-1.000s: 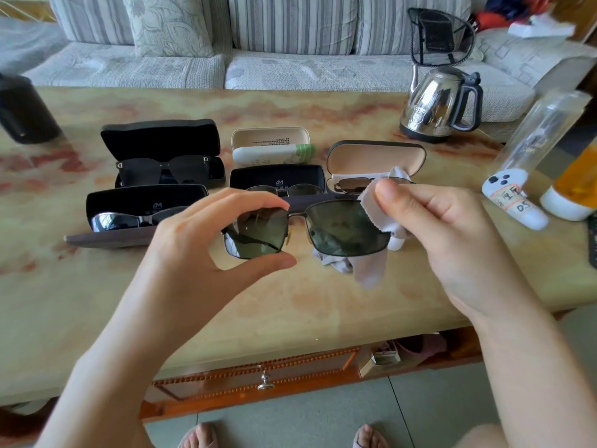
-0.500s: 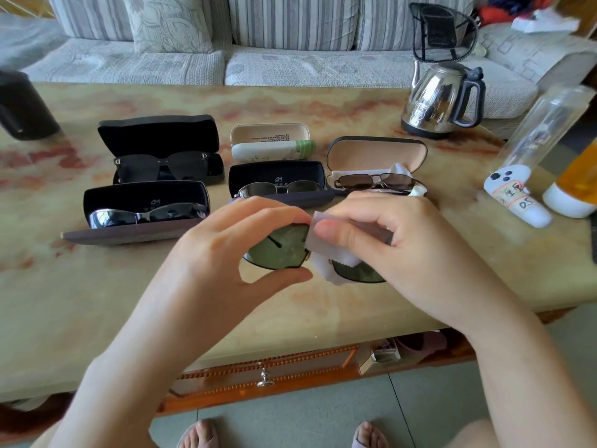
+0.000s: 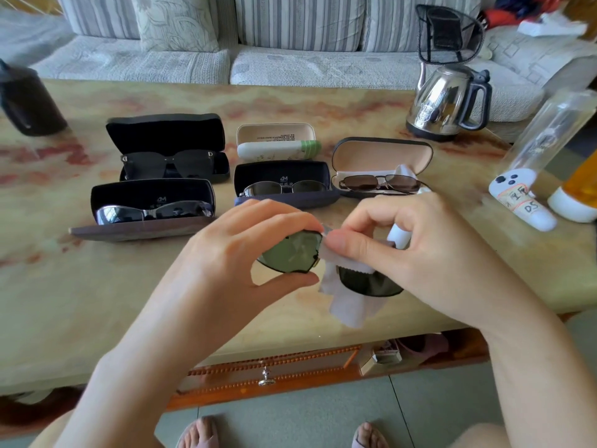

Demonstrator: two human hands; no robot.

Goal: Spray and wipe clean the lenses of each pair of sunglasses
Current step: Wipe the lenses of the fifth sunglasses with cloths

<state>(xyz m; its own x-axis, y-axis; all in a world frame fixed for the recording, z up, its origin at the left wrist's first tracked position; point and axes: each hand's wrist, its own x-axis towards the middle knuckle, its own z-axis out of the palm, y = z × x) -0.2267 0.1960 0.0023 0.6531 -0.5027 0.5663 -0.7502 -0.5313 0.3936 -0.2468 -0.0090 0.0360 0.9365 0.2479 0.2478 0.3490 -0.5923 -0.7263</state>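
- Since a second ago, the dark thin-framed sunglasses with green-tinted lenses [image 3: 287,252] have come lower. The pale grey wiping cloth [image 3: 345,295] has slid from the outer side of the right-side lens in towards the bridge.
- The left hand [image 3: 232,253] pinches the rim of the left-side lens, thumb below and fingers above.
- The right hand [image 3: 420,253] is clamped on the cloth, squeezing it over the upper inner part of the other lens. The rest of the cloth hangs loose.
- The pair is held in the air over the near edge of the marbled beige surface [image 3: 97,302], about midway along.
- The pair looks light, with a thin frame that would bend easily and smooth, slippery lenses that could scratch. It is best held by the rim, rubbed gently, with bare fingertips kept off the lenses.
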